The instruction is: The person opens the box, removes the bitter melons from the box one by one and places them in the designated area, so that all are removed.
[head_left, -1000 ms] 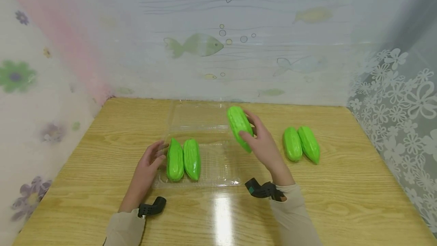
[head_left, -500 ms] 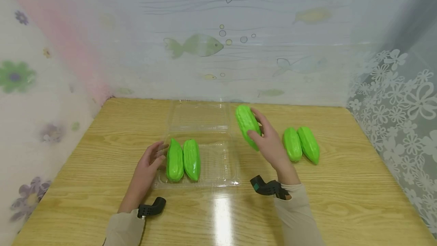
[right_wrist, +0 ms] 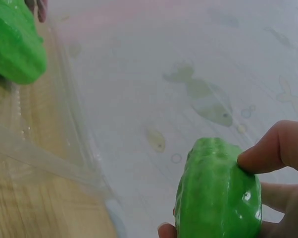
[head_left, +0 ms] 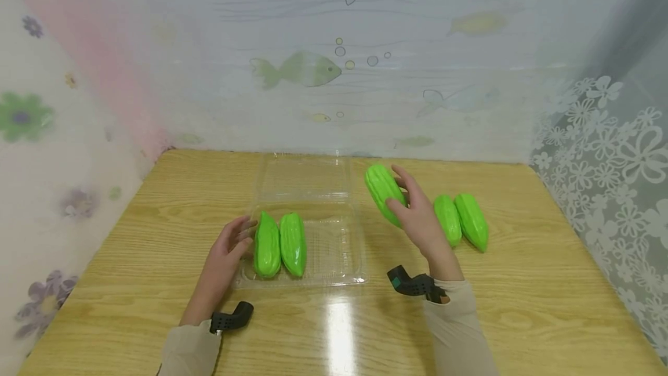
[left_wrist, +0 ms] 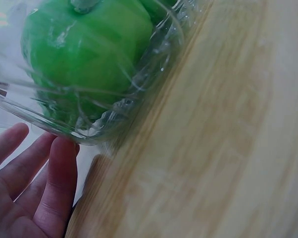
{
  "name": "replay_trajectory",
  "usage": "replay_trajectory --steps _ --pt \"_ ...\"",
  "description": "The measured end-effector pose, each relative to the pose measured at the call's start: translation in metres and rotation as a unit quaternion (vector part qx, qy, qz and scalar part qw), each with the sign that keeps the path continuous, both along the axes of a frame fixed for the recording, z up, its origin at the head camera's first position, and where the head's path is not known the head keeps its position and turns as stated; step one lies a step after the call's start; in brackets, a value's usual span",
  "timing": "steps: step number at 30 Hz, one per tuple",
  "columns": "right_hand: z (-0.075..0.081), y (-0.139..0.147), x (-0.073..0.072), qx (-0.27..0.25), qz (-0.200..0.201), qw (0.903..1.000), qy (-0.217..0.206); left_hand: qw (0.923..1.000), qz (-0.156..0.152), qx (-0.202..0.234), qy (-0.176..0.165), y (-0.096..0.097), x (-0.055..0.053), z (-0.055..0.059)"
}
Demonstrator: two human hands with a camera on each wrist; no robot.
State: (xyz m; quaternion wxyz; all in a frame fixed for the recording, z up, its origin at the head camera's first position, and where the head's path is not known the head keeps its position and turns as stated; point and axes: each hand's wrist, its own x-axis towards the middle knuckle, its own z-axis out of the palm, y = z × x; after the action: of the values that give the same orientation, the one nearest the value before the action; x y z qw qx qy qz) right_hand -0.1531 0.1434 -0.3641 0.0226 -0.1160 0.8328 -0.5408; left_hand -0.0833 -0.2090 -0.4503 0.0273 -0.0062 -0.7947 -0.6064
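My right hand point(head_left: 421, 222) grips a bright green, ridged toy bitter melon point(head_left: 381, 186), held tilted above the table to the right of the clear plastic clamshell box point(head_left: 336, 251). Thumb and fingers lie on opposite sides of this melon point(right_wrist: 216, 193) in the right wrist view. Two more bitter melons, a left one point(head_left: 268, 251) and a right one point(head_left: 293, 242), lie side by side in the left half of the box. At the box's left edge is my left hand point(head_left: 225, 257), fingers extended. Its thumb point(left_wrist: 61, 171) is right at the box's rim in the left wrist view.
Two other bitter melons lie on the wooden table point(head_left: 522, 306) at right, one point(head_left: 447, 225) partly behind the right hand, the other point(head_left: 472, 222) beside it. The box's open lid point(head_left: 305, 176) lies flat toward the fish-patterned wall point(head_left: 386, 103). Black cameras sit on both wrists.
The right hand has moved to the right with its bitter melon, from beside the box's lid toward the two melons on the table. The left hand has stayed at the box's edge.
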Motion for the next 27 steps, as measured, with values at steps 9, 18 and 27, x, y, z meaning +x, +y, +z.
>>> replay_trajectory --steps 9,18,27 --pt "0.000 0.004 -0.004 0.002 -0.015 0.9999 0.002 0.9999 -0.005 0.010 0.006 0.000 -0.001 0.000" --pt "-0.004 0.010 -0.007 0.006 -0.030 0.9995 -0.004 0.9999 -0.006 0.007 0.005 0.000 -0.002 0.000" --pt "-0.006 0.018 -0.008 0.003 -0.047 0.9988 -0.014 0.9998 -0.005 0.019 0.002 0.000 0.000 0.002"
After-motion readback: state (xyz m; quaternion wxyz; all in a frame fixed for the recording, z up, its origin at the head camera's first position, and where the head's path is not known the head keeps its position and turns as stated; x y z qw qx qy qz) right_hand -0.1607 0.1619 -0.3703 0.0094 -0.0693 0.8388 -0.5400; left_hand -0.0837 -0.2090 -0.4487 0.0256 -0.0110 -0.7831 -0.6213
